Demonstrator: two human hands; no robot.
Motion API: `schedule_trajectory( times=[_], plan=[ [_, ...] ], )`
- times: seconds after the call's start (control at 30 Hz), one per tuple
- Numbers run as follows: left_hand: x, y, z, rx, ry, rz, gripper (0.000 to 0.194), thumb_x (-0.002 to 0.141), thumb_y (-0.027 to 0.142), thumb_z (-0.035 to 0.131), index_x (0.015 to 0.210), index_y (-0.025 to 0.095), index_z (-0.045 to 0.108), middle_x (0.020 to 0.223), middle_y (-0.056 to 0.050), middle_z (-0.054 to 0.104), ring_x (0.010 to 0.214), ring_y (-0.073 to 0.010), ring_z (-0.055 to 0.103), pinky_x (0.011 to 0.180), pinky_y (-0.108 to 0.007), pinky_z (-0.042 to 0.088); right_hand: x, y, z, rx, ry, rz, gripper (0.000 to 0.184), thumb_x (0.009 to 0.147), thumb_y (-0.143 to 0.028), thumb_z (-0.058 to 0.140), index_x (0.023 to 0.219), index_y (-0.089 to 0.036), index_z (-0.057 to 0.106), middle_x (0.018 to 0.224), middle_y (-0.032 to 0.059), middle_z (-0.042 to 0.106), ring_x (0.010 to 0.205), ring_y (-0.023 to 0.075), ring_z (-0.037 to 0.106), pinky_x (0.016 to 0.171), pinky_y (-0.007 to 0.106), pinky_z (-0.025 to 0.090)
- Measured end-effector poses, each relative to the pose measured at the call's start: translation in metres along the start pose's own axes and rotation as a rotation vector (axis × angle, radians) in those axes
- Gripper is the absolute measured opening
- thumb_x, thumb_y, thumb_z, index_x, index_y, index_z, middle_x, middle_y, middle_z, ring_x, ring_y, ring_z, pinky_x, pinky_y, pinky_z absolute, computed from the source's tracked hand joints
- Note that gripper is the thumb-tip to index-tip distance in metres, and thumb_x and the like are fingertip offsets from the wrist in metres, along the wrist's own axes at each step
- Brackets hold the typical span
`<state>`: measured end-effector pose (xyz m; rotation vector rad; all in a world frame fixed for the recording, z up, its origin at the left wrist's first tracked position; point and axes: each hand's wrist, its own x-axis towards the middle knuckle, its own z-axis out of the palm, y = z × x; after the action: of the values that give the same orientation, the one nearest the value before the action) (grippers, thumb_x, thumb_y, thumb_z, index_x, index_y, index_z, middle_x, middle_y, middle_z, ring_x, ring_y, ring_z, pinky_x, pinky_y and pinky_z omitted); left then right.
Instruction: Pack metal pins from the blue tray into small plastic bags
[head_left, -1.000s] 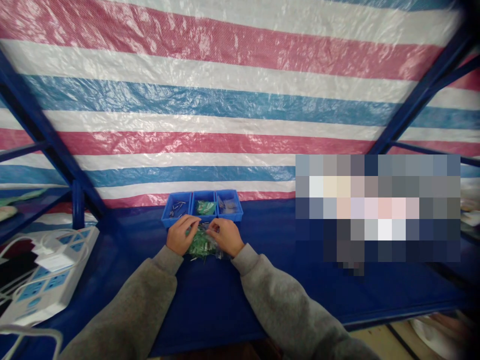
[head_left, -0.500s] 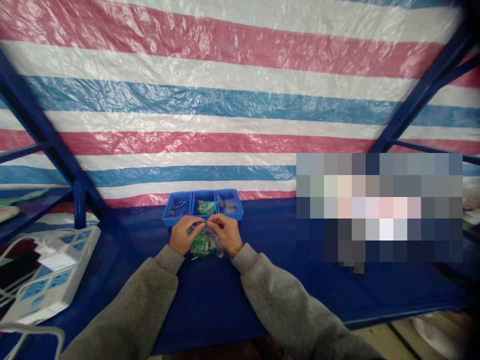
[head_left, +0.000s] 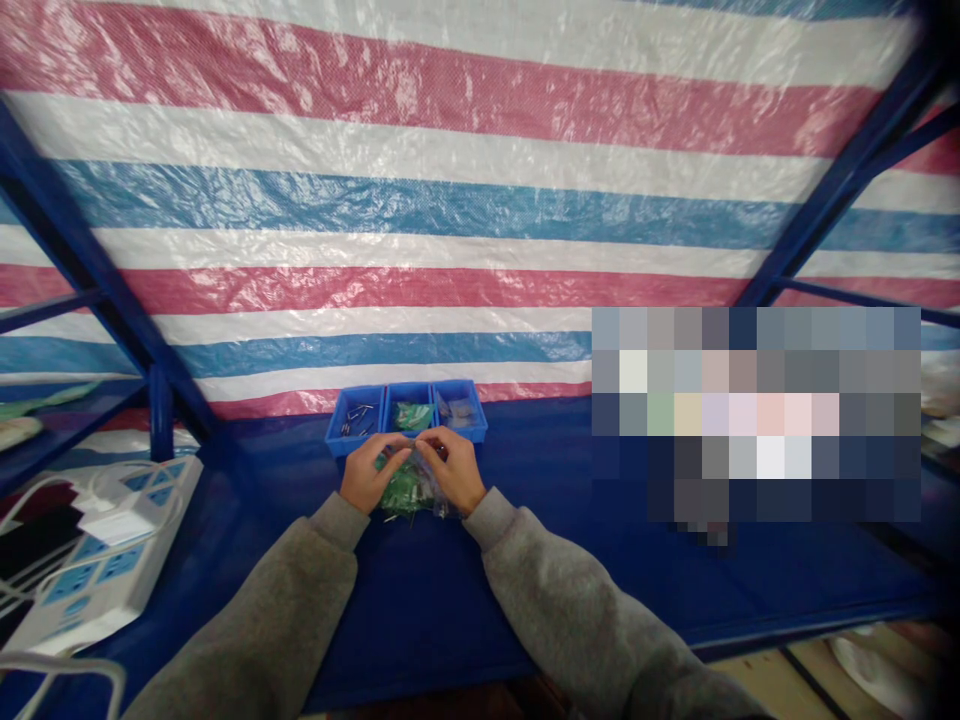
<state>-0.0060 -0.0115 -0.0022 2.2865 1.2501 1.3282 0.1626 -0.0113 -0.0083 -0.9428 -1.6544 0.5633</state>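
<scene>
While the left hand point(head_left: 365, 474) and right hand point(head_left: 450, 468) pinch it, a clear plastic bag point(head_left: 437, 503) rests on the blue table point(head_left: 420, 610)

The bag lies directly beneath and between the two hands, its lower part on the tabletop, and is packed with green parts point(head_left: 401, 492), too small to identify. Both hands are closed in a grasp, their fingertips point(head_left: 415, 449) meeting near the bag's far, upper edge, with the bag's body bulging toward the near side. A few thin metal bits point(head_left: 388, 518) poke out at the near left of the bag.

Just beyond the fingers stands a blue three-compartment tray point(head_left: 406, 445). Its left compartment holds small metal pins point(head_left: 355, 420), the middle one a green packet point(head_left: 412, 415), and the right one a clear packet of small parts point(head_left: 457, 410). Grey sleeves point(head_left: 255, 600) cover both forearms, reaching in from the near edge. Well to the left lies a white power strip point(head_left: 94, 575) with blue sockets and white cables. A blue metal frame point(head_left: 97, 270) holds a red, white and blue striped tarpaulin point(head_left: 450, 230) across the far side, and a pixelated patch point(head_left: 750, 420) hides the area to the far right.
</scene>
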Motion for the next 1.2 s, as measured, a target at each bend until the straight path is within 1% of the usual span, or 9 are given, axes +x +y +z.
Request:
schedule_trajectory(
  times=[0.17,0.4,0.57,0.7,0.77,0.83,0.97,1.07,1.2],
  plan=[
    [0.0,-0.001,0.001,-0.05,0.009,-0.031,0.019,0.08,0.032,0.057,0.088,0.019,0.068,0.086,-0.006,0.068,0.078,-0.0185,0.062,0.077,-0.03,0.047,-0.001,0.002,0.001,0.025,-0.006,0.012,0.02,0.085,-0.031,0.051,0.088,-0.017,0.064,0.081,0.0038,0.065,0.069,0.0139,0.058,0.062,0.023,0.045],
    [0.003,-0.002,-0.001,-0.08,0.034,-0.067,0.015,0.077,0.031,0.059,0.079,0.018,0.065,0.078,-0.004,0.066,0.072,-0.0171,0.06,0.072,-0.029,0.048,-0.001,0.0,-0.002,-0.061,-0.071,-0.07,0.015,0.084,-0.028,0.054,0.086,-0.019,0.065,0.08,0.0033,0.062,0.068,0.0132,0.056,0.062,0.023,0.043],
    [0.002,-0.005,-0.002,-0.085,0.051,-0.107,0.018,0.075,0.034,0.062,0.079,0.017,0.068,0.076,-0.004,0.068,0.072,-0.0177,0.061,0.072,-0.029,0.047,-0.001,0.002,-0.002,-0.062,-0.046,-0.085,0.015,0.085,-0.028,0.052,0.086,-0.018,0.065,0.082,0.0038,0.062,0.07,0.0136,0.056,0.064,0.023,0.044],
    [0.001,-0.008,0.0,-0.14,0.033,-0.166,0.02,0.076,0.034,0.062,0.08,0.016,0.068,0.074,-0.004,0.067,0.072,-0.018,0.061,0.072,-0.029,0.047,-0.002,0.0,-0.003,-0.052,-0.007,-0.093,0.021,0.088,-0.026,0.047,0.099,-0.019,0.063,0.084,0.0047,0.062,0.073,0.0145,0.057,0.068,0.025,0.045],
    [0.002,-0.008,0.001,-0.234,0.026,-0.203,0.022,0.078,0.035,0.06,0.085,0.015,0.066,0.073,-0.003,0.065,0.068,-0.0165,0.06,0.068,-0.028,0.047,-0.002,-0.002,-0.004,-0.057,0.017,-0.126,0.027,0.09,-0.021,0.041,0.11,-0.02,0.06,0.092,0.0062,0.061,0.081,0.0155,0.058,0.073,0.026,0.046],
    [0.002,-0.004,0.001,-0.373,0.018,-0.246,0.029,0.077,0.035,0.061,0.099,0.016,0.06,0.067,0.0,0.062,0.061,-0.0135,0.057,0.062,-0.025,0.046,-0.002,-0.002,-0.004,-0.077,0.031,-0.192,0.03,0.09,-0.018,0.04,0.114,-0.022,0.059,0.1,0.0075,0.058,0.088,0.0163,0.057,0.078,0.028,0.047],
    [0.004,0.004,0.0,-0.631,-0.045,-0.301,0.054,0.077,0.033,0.064,0.122,0.018,0.038,0.055,0.007,0.051,0.049,-0.0087,0.05,0.053,-0.02,0.041,-0.002,0.005,-0.001,-0.124,0.018,-0.302,0.026,0.088,-0.016,0.046,0.107,-0.022,0.062,0.105,0.0076,0.055,0.076,0.0128,0.057,0.071,0.026,0.048],
    [0.005,0.008,0.001,-0.721,-0.097,-0.327,0.057,0.076,0.034,0.064,0.123,0.019,0.035,0.055,0.008,0.05,0.046,-0.0078,0.048,0.049,-0.019,0.039,-0.003,0.009,0.001,-0.135,0.032,-0.32,0.02,0.088,-0.018,0.048,0.096,-0.021,0.066,0.104,0.0075,0.055,0.074,0.0122,0.057,0.068,0.025,0.047],
    [0.004,0.006,0.0,-0.714,-0.126,-0.324,0.048,0.08,0.037,0.059,0.12,0.019,0.04,0.055,0.006,0.052,0.047,-0.0091,0.049,0.05,-0.021,0.041,-0.002,0.006,-0.001,-0.126,0.047,-0.317,0.017,0.089,-0.02,0.048,0.091,-0.02,0.065,0.106,0.0087,0.057,0.088,0.0155,0.058,0.079,0.027,0.047]
  ],
)
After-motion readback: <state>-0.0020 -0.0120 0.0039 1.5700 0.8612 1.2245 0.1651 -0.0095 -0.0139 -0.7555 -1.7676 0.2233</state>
